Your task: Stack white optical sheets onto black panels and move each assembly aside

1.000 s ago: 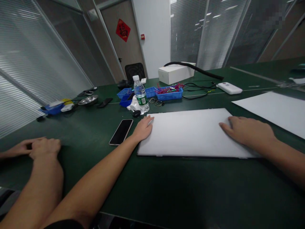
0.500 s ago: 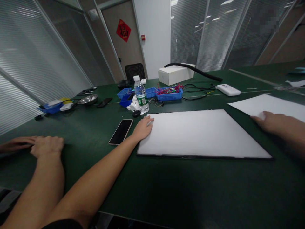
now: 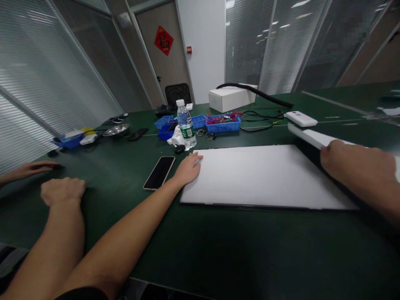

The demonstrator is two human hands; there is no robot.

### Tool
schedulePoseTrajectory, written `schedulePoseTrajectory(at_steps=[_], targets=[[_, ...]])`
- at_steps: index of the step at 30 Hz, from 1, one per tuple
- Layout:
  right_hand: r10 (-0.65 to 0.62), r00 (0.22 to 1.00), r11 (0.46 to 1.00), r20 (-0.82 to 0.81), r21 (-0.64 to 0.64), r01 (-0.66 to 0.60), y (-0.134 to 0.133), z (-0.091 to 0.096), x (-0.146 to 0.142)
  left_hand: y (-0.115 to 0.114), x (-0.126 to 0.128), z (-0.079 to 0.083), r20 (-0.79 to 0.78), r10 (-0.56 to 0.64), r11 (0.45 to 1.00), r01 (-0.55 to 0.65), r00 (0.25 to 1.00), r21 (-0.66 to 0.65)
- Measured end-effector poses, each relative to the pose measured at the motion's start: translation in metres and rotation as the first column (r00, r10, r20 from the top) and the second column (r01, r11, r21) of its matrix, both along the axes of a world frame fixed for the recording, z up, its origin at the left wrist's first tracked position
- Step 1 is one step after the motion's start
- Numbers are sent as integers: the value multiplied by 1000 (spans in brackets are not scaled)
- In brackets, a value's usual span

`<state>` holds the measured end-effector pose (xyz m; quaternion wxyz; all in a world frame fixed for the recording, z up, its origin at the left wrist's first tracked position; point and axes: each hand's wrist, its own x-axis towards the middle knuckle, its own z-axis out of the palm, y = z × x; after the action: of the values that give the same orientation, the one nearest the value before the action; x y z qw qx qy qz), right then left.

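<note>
A flat white panel with a thin black edge lies on the green table. My left hand rests on the panel's far left corner, palm down and fingers stretched out. To the right, my right hand is closed on the near side of a white sheet, which is tilted and raised beside the panel's right edge. Most of the sheet is hidden behind that hand. A phone with a dark screen lies left of the panel, near my left forearm.
Behind the panel stand a water bottle, a blue tray of red wires and a white box. A white device lies at the back right. On the left are another person's fist and other hand.
My right hand has closed on the white sheet and lifted and tilted it; the sheet lay flat before. My left hand stays put. The other person's hands have moved apart.
</note>
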<state>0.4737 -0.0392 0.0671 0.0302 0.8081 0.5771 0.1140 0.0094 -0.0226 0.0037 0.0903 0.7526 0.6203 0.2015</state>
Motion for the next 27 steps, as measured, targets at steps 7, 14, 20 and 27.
schedulePoseTrajectory(at_steps=[7,14,20,27], targets=[[789,612,613,58,9,-790,-79,-37,-112,1,-1,-2,36,-10,1000,10,999,4],[943,328,296,66,291,-910,-76,-45,-108,3,0,-4,19,-5,1000,6,1000,-14],[471,882,876,-25,134,-464,-3,-36,-18,3,2,-3,3,15,1000,-15,1000,-27],[70,992,984,-105,-158,-86,31,-50,38,1,1,-3,28,-8,1000,8,1000,-16]])
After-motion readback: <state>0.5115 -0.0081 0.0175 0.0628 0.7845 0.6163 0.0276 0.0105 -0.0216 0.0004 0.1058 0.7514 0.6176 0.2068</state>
